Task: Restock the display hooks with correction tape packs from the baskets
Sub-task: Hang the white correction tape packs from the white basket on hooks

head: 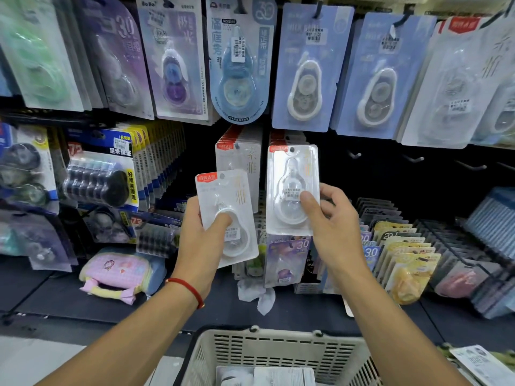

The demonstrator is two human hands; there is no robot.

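Rows of hanging stationery filled the wall display, and the cream basket [267, 352] sat at the bottom edge of the view, directly below both hands. Up from the basket and to its left, the left hand [200, 232] was closed around a white correction tape pack [227, 215], thumb pressed on the blister, the card tilted. Up from the basket and to its right, the right hand [331, 221] pinched a second white pack [292, 190] upright, thumb on its price sticker, its hang hole raised toward the loaded hook of matching packs [278, 143].

The chief risk appeared to be a missed hole: the hook tip was hidden behind the card, so the pack could catch on the card edge, bend or push the hung packs back. With each hand occupied, neither could steady the row. The tilted left pack, held mostly by a thumb, might slip and fall short of the basket. Bare hooks [355, 155] further right of the basket could invite a misplaced pack.
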